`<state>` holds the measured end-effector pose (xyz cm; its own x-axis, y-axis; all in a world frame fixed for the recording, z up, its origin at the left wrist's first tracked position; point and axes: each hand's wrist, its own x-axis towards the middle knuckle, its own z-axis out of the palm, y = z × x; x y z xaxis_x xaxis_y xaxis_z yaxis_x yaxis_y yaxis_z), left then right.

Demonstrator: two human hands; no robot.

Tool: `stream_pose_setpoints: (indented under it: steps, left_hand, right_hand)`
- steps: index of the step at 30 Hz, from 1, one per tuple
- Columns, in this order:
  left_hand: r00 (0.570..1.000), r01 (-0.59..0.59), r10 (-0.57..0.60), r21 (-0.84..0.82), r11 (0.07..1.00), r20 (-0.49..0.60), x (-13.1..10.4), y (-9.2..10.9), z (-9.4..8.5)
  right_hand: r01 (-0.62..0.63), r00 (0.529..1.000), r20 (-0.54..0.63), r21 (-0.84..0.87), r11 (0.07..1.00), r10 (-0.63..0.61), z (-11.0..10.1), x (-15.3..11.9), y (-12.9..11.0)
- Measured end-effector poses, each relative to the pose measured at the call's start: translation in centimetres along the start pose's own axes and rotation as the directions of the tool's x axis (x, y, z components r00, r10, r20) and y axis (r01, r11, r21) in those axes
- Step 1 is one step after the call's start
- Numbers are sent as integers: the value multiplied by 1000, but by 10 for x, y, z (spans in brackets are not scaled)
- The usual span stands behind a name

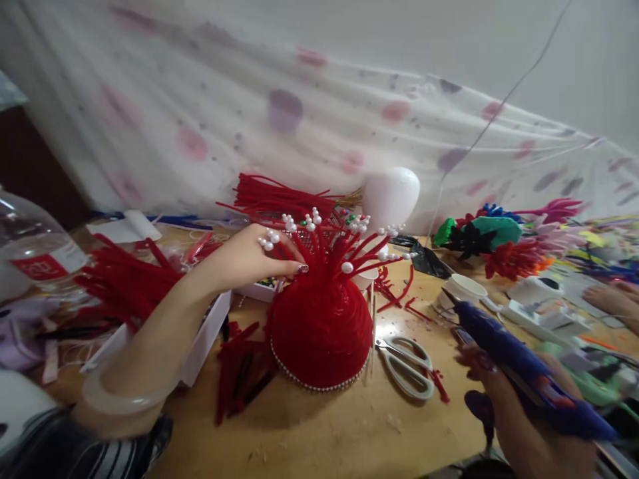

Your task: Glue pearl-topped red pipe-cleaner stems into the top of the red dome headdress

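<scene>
- I see a light wooden tabletop scattered with red scraps; behind it hangs a sheer white curtain with faded pink and purple spots, and above that a plain pale wall.
- Near the middle of the tabletop stands a red dome wound from pipe cleaner, with a pearl string round its base and pearl-tipped red stems fanning from its top.
- My left hand reaches in from the left edge, fingers drawn together with the tips pressed on the dome's crown at the foot of the stems; a pale bangle sits on that wrist.
- My right hand, near the right front corner, is wrapped around a blue glue gun, nozzle pointing toward the dome but well apart from it.
- White-handled scissors lie just right of the dome.
- A white tray of red pipe cleaners sits toward the left edge, with a clear plastic bottle beyond it.
- A white foam head stands at the back edge behind the dome; a loose bundle of red stems lies beside it.
- Coloured pipe-cleaner flowers pile up toward the right back corner, and a white cup stands in front of them.
- Another person's hand rests at the right edge.
</scene>
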<state>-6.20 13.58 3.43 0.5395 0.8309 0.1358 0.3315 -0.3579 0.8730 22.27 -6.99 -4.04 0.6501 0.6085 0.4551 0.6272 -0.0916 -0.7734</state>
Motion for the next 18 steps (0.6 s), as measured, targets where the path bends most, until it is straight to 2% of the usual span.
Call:
stream_pose_setpoints:
  steps: [1,2,4,7,9,11,13,16,18]
  left_hand:
    - [1000,-12,12,-1,1000,5,0,-1,0]
    - [1000,-30,29,8,1000,11,1,-1,-1]
    - [997,-73,72,36,997,22,1,-2,-2]
    - [992,-121,120,66,990,24,1,-4,-2]
    - [992,-129,128,70,989,14,1,-5,-2]
    - [991,-134,134,63,989,3,2,-6,-2]
    - [989,-147,147,49,988,-3,3,-7,-1]
    - [984,-178,178,46,983,-5,4,-10,0]
    - [978,-207,208,50,977,2,5,-12,0]
  right_hand:
    - [-20,1000,22,62,998,18,1,-6,-16]
    - [28,999,17,101,995,-29,4,-10,-33]
    - [167,974,131,125,978,-183,11,-14,-61]
    - [365,853,370,84,927,-369,27,-8,-88]
    - [436,775,482,61,898,-409,36,1,-97]
    - [465,721,554,58,883,-416,45,10,-102]
    - [469,703,582,52,882,-409,52,16,-105]
    - [434,720,587,35,900,-370,58,20,-109]
    - [413,713,613,26,911,-340,60,21,-112]
